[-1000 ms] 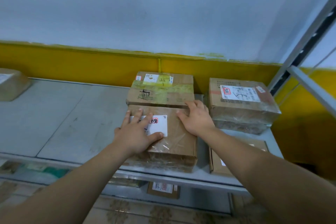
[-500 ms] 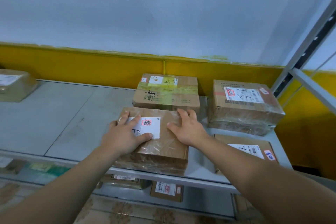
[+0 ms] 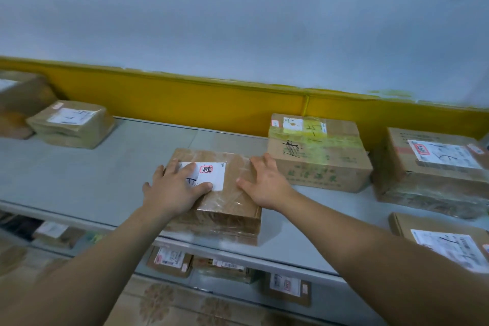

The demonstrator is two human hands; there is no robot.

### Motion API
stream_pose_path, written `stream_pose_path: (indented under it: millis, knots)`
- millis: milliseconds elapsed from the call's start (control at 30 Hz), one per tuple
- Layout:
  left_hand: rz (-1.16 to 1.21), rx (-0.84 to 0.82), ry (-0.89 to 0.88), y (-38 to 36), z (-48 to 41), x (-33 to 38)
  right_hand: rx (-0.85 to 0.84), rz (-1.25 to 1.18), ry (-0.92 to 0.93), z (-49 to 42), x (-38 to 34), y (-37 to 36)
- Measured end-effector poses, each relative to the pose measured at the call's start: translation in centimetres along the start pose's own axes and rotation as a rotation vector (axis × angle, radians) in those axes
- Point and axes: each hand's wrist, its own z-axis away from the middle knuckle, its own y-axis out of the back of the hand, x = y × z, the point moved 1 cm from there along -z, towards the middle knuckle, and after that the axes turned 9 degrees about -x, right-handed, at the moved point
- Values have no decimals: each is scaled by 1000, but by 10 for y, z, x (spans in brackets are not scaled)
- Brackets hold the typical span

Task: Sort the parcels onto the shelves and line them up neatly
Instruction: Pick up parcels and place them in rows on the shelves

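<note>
So this is the taped cardboard parcel with the white label, sitting flat on the grey metal shelf right up at the front edge, with a small gap between its back right corner and the box with yellow tape behind it. Neither hand is gripping anything: my left hand lies flat on the top with the fingers straight over the label and the thumb along the label's lower edge, and my right hand has its fingers spread along the top's right edge. My guess is it's a stiff little box of middling weight. The top isn't sagging under my palms, so it can be pushed without getting crushed. The clear tape wrapped all over it looks slick though, so bare palms could skid on top. If I need to lift it, I'd take it by the 2 short sides with thumbs on top. For just lining it up, flat pressure from above and sliding it along the metal should do. The label is paper, so I wouldn't drag my thumb across it. Also on this shelf are 1 labelled box far right, a flatter one in front of that, and another labelled parcel way off to the left. There are more parcels on the shelf below.
</note>
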Motion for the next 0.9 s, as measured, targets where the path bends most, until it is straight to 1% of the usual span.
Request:
stream_pose_path:
  millis: [67, 100, 200, 267, 367, 500, 667, 900]
  knots:
    - [-12, 43, -4, 6, -7, -9, 22, 62, -6, -14, -14, 0]
    - [-32, 59, -36, 4, -7, -10, 52, 81, -14, -20, -17, 3]
    - [-133, 51, -209, -14, 4, -4, 168, 92, -84, -33, -13, 18]
    - [-185, 50, -259, -21, 3, -6, 204, 108, -173, -39, 0, 30]
    - [-195, 63, -269, -12, -16, -15, 191, 147, -306, -46, 26, 45]
    - [-201, 69, -254, 0, -46, -25, 124, 166, -378, -52, 49, 53]
    - [-180, 51, -250, 15, -79, -19, 58, 273, -378, -70, 58, 52]
    - [-160, 54, -215, 24, -116, 1, 75, 351, -355, -86, 67, 47]
